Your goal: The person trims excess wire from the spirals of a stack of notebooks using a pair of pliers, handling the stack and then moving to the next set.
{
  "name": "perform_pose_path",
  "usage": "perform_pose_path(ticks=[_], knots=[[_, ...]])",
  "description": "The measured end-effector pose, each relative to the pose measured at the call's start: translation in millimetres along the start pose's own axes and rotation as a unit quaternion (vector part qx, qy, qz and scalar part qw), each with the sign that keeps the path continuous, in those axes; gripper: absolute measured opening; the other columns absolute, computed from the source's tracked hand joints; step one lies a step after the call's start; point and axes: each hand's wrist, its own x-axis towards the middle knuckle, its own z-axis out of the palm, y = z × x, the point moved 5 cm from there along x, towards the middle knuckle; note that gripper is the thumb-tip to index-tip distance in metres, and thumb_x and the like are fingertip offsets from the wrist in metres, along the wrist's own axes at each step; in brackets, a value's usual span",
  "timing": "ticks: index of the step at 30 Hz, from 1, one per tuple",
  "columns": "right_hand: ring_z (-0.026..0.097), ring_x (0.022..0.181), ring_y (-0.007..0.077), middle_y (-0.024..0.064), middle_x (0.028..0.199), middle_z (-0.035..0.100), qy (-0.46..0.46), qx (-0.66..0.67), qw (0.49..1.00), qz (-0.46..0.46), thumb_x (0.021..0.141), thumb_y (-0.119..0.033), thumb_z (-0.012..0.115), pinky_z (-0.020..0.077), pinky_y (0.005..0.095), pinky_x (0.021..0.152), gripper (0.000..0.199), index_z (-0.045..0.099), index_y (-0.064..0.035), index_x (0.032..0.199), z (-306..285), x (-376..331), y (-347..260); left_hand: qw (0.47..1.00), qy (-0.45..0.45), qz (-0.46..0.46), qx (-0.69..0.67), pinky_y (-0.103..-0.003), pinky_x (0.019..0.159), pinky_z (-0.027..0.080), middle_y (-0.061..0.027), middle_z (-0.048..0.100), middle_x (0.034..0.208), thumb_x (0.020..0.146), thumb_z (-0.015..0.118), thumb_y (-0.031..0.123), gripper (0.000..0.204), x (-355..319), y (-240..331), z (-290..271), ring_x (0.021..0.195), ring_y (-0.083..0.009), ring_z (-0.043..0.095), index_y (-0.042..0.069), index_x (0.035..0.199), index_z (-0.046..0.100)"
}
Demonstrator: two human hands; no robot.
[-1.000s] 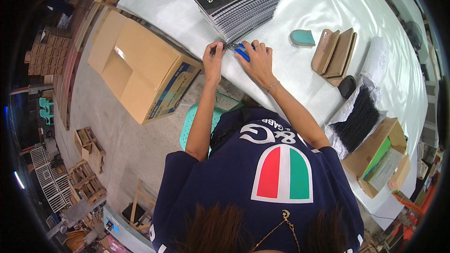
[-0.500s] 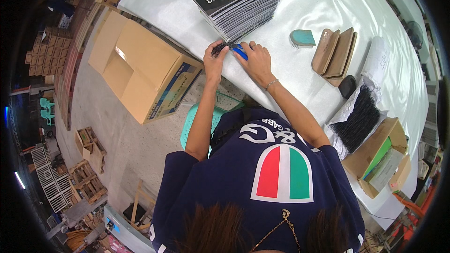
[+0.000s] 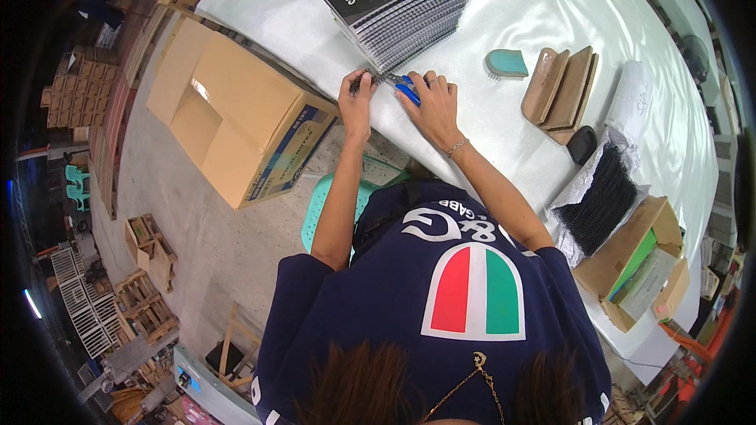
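At the table's near edge, my right hand (image 3: 435, 106) grips blue-handled pliers (image 3: 408, 93), their dark jaws pointing left toward my other hand. Pinched in the fingers of my left hand (image 3: 356, 106) is a small bunch of black wire coils (image 3: 358, 83), partly covered by the fingers. The plier jaws meet or nearly meet the end of that bunch; which one I cannot tell. Just beyond both hands rises a stack of black spiral-bound books (image 3: 409, 20), its bound edges facing me.
A large cardboard box (image 3: 228, 110) stands left of the white-covered table (image 3: 480, 138). On the table's right lie a teal brush (image 3: 506, 63), wooden blocks (image 3: 557, 90), a dark oval object (image 3: 582, 145), black coils on white wrapping (image 3: 598, 201) and an open carton (image 3: 630, 256). A green stool (image 3: 319, 208) is below.
My left hand has shifted slightly left, and its fingers sit differently on the black coils. The pliers have moved slightly right with my right hand. The surroundings look the same.
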Motion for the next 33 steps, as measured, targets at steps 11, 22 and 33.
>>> perform_pose_path(ticks=[11, 22, 33], knots=[[0.055, 0.095, 0.0274, 0.0102, 0.102, 0.06, 0.0, -0.012, 1.0, 0.005, 0.092, -0.043, 0.068, 0.0364, 0.0433, 0.083, 0.043, 0.067, -0.0115, 0.121, 6, 3, -2, 0.996, -0.016, 0.015, 0.084, -0.025, 0.084, 0.052, -0.0047, 0.069, 0.105, 0.087, 0.078, 0.002, 0.037, -4, 11, 3, 0.092, -0.0112, 0.062, 0.001, 0.121, 0.063], [0.056, 0.092, 0.0269, 0.01, 0.099, 0.06, 0.004, -0.022, 1.0, -0.003, 0.092, -0.043, 0.068, 0.0367, 0.0429, 0.08, 0.04, 0.067, -0.0126, 0.118, 11, 4, -1, 0.996, -0.012, 0.011, 0.089, -0.024, 0.084, 0.051, -0.0038, 0.068, 0.104, 0.088, 0.077, 0.002, 0.035, -3, 8, 3, 0.092, -0.0109, 0.062, 0.001, 0.12, 0.063], [0.057, 0.089, 0.0259, 0.0085, 0.097, 0.06, 0.008, -0.021, 1.0, -0.01, 0.092, -0.042, 0.07, 0.037, 0.0416, 0.076, 0.04, 0.067, -0.0128, 0.118, 11, 4, -2, 0.995, -0.028, 0.0, 0.096, -0.027, 0.089, 0.053, -0.0079, 0.067, 0.111, 0.086, 0.079, 0.003, 0.044, 1, 3, -2, 0.098, -0.0137, 0.063, -0.002, 0.126, 0.06]])
